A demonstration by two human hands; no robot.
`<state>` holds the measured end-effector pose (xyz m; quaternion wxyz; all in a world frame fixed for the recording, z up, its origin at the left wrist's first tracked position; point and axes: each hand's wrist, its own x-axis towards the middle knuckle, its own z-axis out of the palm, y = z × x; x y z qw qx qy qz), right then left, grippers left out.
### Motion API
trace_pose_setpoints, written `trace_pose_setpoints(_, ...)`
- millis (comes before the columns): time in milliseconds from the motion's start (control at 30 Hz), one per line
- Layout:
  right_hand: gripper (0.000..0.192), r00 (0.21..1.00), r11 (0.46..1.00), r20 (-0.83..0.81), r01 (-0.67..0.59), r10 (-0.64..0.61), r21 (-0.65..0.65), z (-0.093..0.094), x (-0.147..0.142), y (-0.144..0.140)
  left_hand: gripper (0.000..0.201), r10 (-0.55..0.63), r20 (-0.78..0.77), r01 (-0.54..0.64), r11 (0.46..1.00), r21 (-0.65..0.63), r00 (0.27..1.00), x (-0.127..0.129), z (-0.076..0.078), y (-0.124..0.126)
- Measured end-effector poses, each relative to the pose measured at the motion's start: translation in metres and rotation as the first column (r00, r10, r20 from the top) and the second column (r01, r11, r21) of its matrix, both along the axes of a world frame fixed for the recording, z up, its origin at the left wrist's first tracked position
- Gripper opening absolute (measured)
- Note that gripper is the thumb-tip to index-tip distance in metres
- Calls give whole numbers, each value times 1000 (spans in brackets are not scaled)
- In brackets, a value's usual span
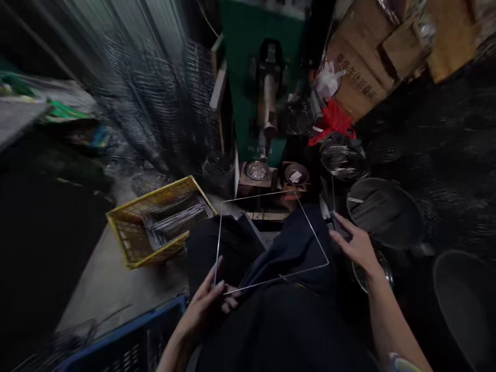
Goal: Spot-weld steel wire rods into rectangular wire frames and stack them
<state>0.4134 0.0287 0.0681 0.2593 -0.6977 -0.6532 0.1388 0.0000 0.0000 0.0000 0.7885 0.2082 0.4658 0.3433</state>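
Observation:
A thin wire bent into a square frame (310, 222) lies tilted over my lap, above dark trousers. My left hand (211, 302) pinches its near left corner, fingers closed on the wire. My right hand (354, 245) reaches to the right of the frame, its fingers closed on a short thin metal rod that stands upright beside a round dark pan (383, 212) holding several rods.
A green machine (267, 77) with a vertical head stands ahead, two small dishes (258, 170) at its base. A yellow wire-filled crate (158, 219) sits to the left, a blue crate (127, 341) near left. Cardboard boxes (360, 67), wire coils and dark tubs crowd the right.

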Motion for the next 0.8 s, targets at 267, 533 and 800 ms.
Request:
trace_pose_setpoints(267,55,989,988,48,-143,141,62,30,-17,-1,102,116,-137,-110,993,53,984,-38,11,-24)
trace_pose_setpoints(533,62,882,886,88,-464,462,-3,29,-67,-5,93,99,-34,-93,984,153,994,-4,12,8)
trace_pose_setpoints(800,64,768,758,-7,-633,640,-158,-3,-110,7,95,47,-23,-42,984,171,999,-1,5,14)
